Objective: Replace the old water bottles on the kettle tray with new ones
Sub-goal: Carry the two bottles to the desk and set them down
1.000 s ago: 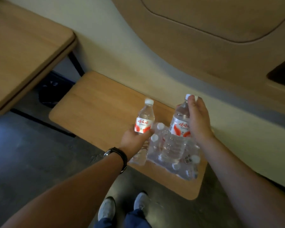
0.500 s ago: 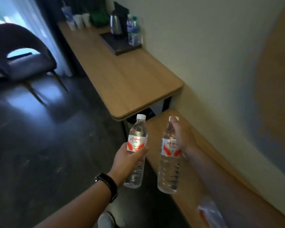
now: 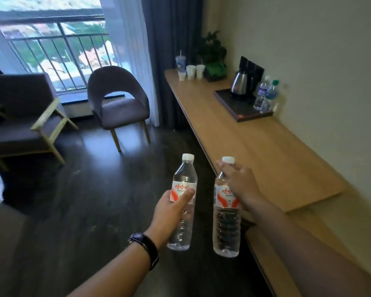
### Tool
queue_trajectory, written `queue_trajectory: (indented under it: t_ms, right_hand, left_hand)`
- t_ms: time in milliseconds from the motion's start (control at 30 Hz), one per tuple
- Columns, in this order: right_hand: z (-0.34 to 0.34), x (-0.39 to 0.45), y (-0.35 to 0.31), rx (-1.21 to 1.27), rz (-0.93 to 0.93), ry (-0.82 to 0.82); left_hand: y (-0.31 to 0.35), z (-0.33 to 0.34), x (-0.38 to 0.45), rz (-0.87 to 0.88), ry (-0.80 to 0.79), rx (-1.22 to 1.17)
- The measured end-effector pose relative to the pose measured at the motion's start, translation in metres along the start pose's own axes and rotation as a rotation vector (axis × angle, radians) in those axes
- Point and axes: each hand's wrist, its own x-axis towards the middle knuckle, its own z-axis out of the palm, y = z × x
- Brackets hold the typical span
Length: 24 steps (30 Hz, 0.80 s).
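Note:
My left hand (image 3: 171, 209) grips a clear new water bottle (image 3: 183, 179) with a red-and-white label around its middle. My right hand (image 3: 239, 183) holds a second new bottle (image 3: 226, 224) by its neck and shoulder; it hangs upright. Both are in the air over the dark floor, well short of the tray. Far ahead on the long wooden desk (image 3: 266, 151) lies the dark kettle tray (image 3: 242, 109) with a steel kettle (image 3: 240, 84) on it. Two old bottles (image 3: 266, 96) with blue labels stand at the tray's right side by the wall.
Paper cups (image 3: 191, 71) and a potted plant (image 3: 212, 56) stand at the desk's far end. A grey chair (image 3: 118, 103) and an armchair (image 3: 24, 116) sit by the window on the left. A lower wooden shelf (image 3: 287, 264) runs along the wall at the right.
I lifted both bottles off the pack on the low shelf and turned left. The view has swung up along the desk, and the tray and kettle now show closer.

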Motion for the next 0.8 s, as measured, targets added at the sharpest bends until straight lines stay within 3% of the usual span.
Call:
queue_trajectory:
  t_ms: [433,633,800]
  right_hand:
    - [0.138,0.262,-0.118,0.053,-0.069,-0.085]
    - [0.171,0.378,-0.169,0.06,-0.089,-0.051]
    - [0.185,0.464,-0.191,0.054,-0.089,0.083]
  left_hand:
    - [0.114,-0.099,0.27,0.1,0.133,0.004]
    - [0.166,-0.121,0.398,0.101,0.076,0.017]
    - [0.196,-0.127,0.509,0.086,-0.075,0.047]
